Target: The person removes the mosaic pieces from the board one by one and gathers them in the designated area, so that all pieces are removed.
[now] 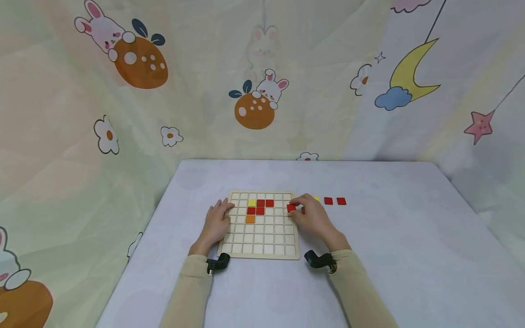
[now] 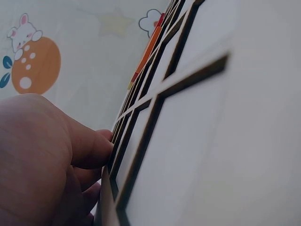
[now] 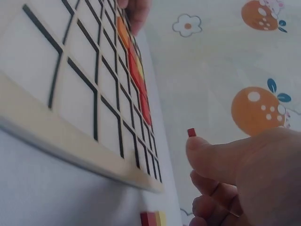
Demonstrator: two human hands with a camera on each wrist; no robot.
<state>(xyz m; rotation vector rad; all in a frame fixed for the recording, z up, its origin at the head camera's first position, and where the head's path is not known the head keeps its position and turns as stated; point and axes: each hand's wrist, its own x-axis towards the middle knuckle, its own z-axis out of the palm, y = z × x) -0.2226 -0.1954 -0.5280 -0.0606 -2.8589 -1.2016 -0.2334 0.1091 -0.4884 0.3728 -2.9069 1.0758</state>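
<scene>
A red tile (image 1: 291,208) is pinched by the right hand (image 1: 315,219) near the right edge of the grid board (image 1: 268,238), whose left edge is touched by the extended left hand (image 1: 214,223). Placement seems underway, cell alignment needed.

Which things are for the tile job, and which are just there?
Probably for the job:
Gridded board
Red tile pinched by the right hand
Six tiles in the board's squares: four red, one yellow, one orange
Red and yellow tiles lying right of the board

Probably just there:
Cartoon backdrop
Black wrist devices
</scene>
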